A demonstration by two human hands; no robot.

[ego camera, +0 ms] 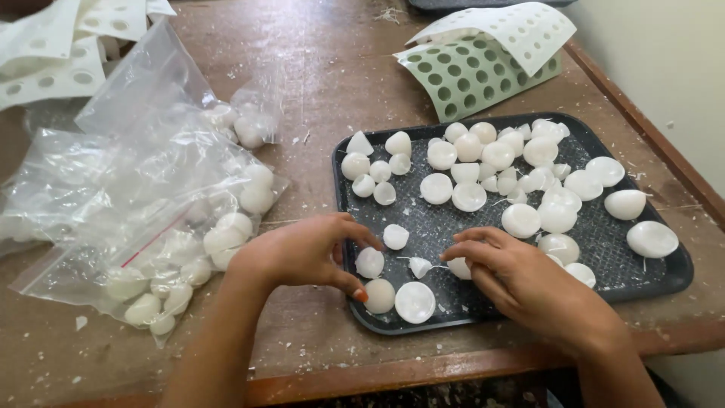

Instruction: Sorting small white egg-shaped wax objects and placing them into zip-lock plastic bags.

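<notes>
We list a worn brown wooden table (332, 75) with a reddish raised edge, dusted with white flakes. At far right we see a pale green perforated silicone mould sheet (468, 75) with a white perforated mould sheet (513, 26) folded over it. At top left we note a stack of white perforated mould sheets (60, 45). At left we record crumpled clear plastic zip bags (136, 189) lying on the table, holding white half-round wax pieces (226, 234). We see a cream wall (664, 60) at right.
</notes>
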